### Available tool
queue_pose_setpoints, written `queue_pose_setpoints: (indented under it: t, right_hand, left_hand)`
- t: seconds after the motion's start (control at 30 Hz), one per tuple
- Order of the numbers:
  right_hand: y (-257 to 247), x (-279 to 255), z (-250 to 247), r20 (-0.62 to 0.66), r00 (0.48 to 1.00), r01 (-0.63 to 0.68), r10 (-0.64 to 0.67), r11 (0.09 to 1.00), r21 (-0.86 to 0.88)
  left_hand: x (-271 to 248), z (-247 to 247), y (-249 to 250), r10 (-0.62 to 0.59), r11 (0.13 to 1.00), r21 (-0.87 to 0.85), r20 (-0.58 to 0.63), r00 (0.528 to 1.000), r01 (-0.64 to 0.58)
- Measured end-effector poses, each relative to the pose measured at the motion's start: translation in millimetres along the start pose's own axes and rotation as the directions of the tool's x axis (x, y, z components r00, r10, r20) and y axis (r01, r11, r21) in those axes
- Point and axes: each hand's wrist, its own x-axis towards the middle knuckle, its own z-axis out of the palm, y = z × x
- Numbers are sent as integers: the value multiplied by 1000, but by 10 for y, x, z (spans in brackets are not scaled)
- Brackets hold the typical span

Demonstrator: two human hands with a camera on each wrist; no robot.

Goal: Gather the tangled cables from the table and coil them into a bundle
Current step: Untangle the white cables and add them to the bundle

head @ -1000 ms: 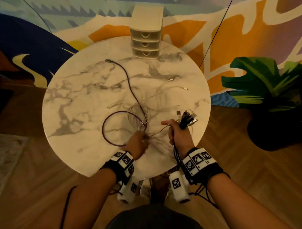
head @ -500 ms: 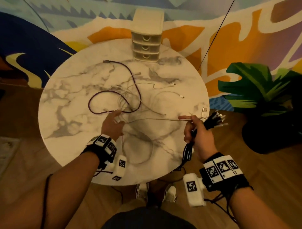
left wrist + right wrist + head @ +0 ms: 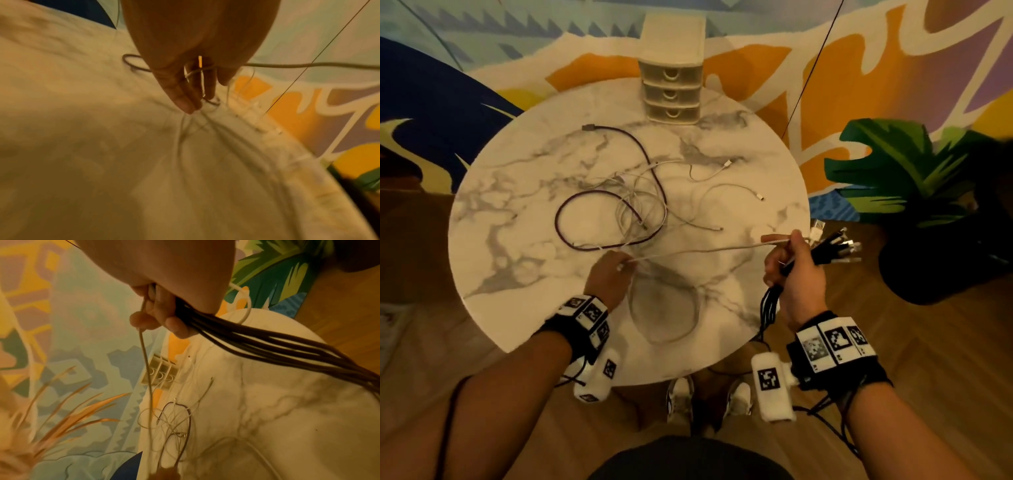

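A white cable (image 3: pixel 698 251) is stretched level between my two hands over the round marble table (image 3: pixel 524 260). My left hand (image 3: pixel 609 275) pinches its left end near the table's middle; the left wrist view shows the cable (image 3: pixel 308 65) running off to the right from the fingers (image 3: pixel 180 97). My right hand (image 3: pixel 791 263) at the table's right edge grips a bundle of black cables (image 3: pixel 832 246) and the white cable's other end. In the right wrist view the black cables (image 3: pixel 267 344) trail from the fist. A purple cable (image 3: pixel 599 219) and several thin white cables (image 3: pixel 643 205) lie tangled mid-table.
A small beige three-drawer unit (image 3: pixel 673 85) stands at the table's far edge. A green leaf-shaped plant and dark pot (image 3: pixel 928 219) sit on the floor to the right. The person's shoes (image 3: pixel 709 401) show under the near edge. A thin black wire (image 3: pixel 811 68) hangs at the back.
My hands have drawn apart: the left went up and left, the right out past the table's right edge, pulling the white cable taut. The tangle has spread across the table.
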Motion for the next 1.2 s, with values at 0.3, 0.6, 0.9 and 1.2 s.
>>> queue_pose_setpoints:
  t: [0.3,0.6,0.9,1.2]
  right_hand:
    - [458,-203,296,209,958,-138,196,955,-262]
    - [506,-173,199,175,971,-101,165,940,-326]
    - [417,-184,151,191,973,-58,132,936,-348]
    - [217,-32,117,41,998,-43,54,974,-223]
  left_hand:
    - [-659,302,1066,391,757,484,202,898,-439]
    - [-322,276,237,159,966,143,324,932,-215]
    - [269,-38,-5,195,948,254,19,981,-193]
    - [456,-371,109,276,926,289,-73,958,-244]
